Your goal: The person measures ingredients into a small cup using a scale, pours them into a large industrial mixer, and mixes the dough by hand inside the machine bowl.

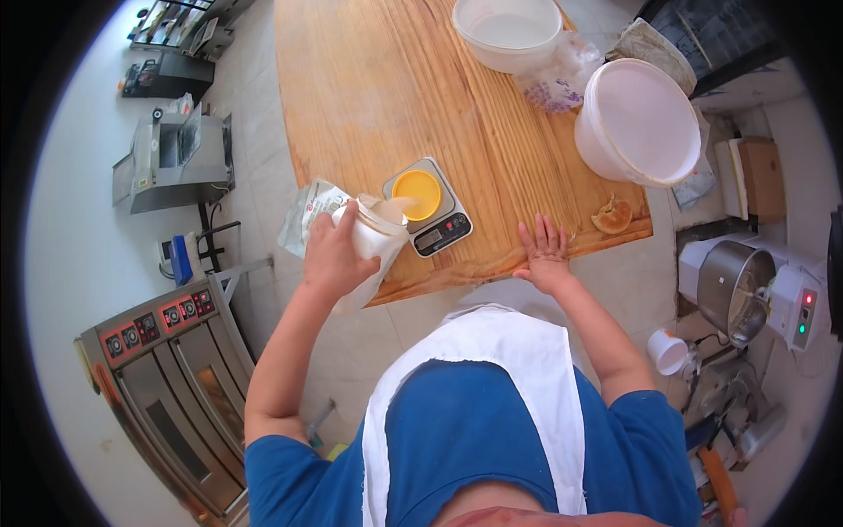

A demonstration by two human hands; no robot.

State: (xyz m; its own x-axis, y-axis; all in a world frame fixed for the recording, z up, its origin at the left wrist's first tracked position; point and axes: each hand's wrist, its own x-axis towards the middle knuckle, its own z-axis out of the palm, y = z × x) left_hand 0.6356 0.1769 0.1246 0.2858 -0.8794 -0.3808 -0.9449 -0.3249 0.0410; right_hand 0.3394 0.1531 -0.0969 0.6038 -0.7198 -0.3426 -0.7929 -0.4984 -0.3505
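Note:
My left hand (339, 253) grips a white plastic jar (379, 230), tilted with its mouth towards a yellow round lid or shallow dish (416, 195). Something pale shows at the jar's mouth, reaching over the dish's edge; whether it is powder or a scoop I cannot tell. The dish sits on a digital kitchen scale (442, 232) at the near edge of the wooden table. Beside the jar, a silvery printed pouch (309, 214) lies at the table's left edge. Flat on the table's near edge, fingers spread, rests my right hand (545, 257), holding nothing.
On the wooden table (395, 85) stand a large white bucket (635, 122), a translucent tub (507, 33) and a plastic bag (560, 76). A bitten piece of bread (612, 215) lies at the near right corner. A deck oven (171, 382) is at left, a dough mixer (737, 290) at right.

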